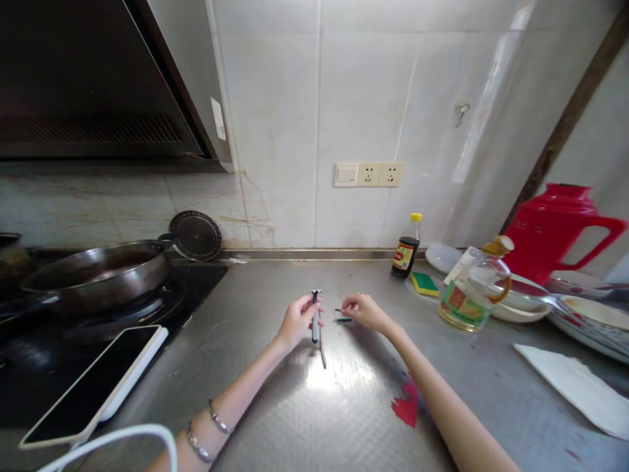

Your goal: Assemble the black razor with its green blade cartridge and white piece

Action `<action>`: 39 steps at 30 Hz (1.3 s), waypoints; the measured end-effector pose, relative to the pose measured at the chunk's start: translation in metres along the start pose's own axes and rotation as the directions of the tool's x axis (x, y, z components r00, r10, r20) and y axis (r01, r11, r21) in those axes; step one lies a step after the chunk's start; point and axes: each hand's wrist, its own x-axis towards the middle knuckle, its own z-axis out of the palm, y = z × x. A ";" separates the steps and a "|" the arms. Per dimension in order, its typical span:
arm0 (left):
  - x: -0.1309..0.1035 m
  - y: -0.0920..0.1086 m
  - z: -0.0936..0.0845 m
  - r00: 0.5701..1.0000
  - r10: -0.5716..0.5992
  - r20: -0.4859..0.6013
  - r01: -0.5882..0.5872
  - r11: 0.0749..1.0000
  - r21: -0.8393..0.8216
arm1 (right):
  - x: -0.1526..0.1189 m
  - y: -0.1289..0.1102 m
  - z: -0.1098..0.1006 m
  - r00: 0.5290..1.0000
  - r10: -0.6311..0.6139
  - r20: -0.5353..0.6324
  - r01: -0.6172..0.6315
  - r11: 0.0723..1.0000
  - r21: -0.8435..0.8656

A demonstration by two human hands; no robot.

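Note:
My left hand (297,320) is closed around a slim razor (315,321) with a grey and black handle, held upright. Its T-shaped head points away from me. A thin brownish strip (322,351) hangs or lies just beside the handle; which of the two I cannot tell. To the right, my right hand (366,311) is low over the metal counter with its fingertips pinched together. At those fingertips is a small dark green piece (343,319), partly covered by the fingers and too small to name. The hands are a short gap apart.
A red paper scrap (406,405) lies beside my right forearm. Rightward stand a soy sauce bottle (405,249), a sponge (425,284), an oil jug (472,295) and a red thermos (550,229). Leftward are a phone (93,383) and a pan (98,278) on the cooktop.

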 end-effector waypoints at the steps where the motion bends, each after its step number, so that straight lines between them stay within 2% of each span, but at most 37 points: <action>1: 0.000 -0.001 0.000 1.000 0.005 0.000 -0.005 1.000 0.000 | 0.000 -0.002 -0.002 1.000 -0.006 -0.003 0.006 0.999 0.046; 9: 0.002 -0.002 0.000 0.999 0.028 -0.032 -0.028 1.000 -0.005 | -0.004 -0.040 -0.011 0.996 -0.067 -0.057 0.083 0.932 0.353; 14: 0.000 0.000 0.001 0.999 0.042 -0.024 -0.042 0.999 -0.015 | -0.007 -0.055 -0.009 0.995 -0.090 -0.052 0.104 0.895 0.434; 30: -0.002 0.005 0.002 0.998 0.037 -0.044 -0.037 0.999 -0.007 | -0.010 -0.064 -0.003 0.997 -0.072 -0.013 0.070 0.889 0.452; 39: 0.000 0.007 -0.002 0.993 0.030 -0.117 -0.032 0.999 -0.020 | -0.011 -0.058 -0.013 0.979 -0.178 -0.096 0.195 0.953 0.230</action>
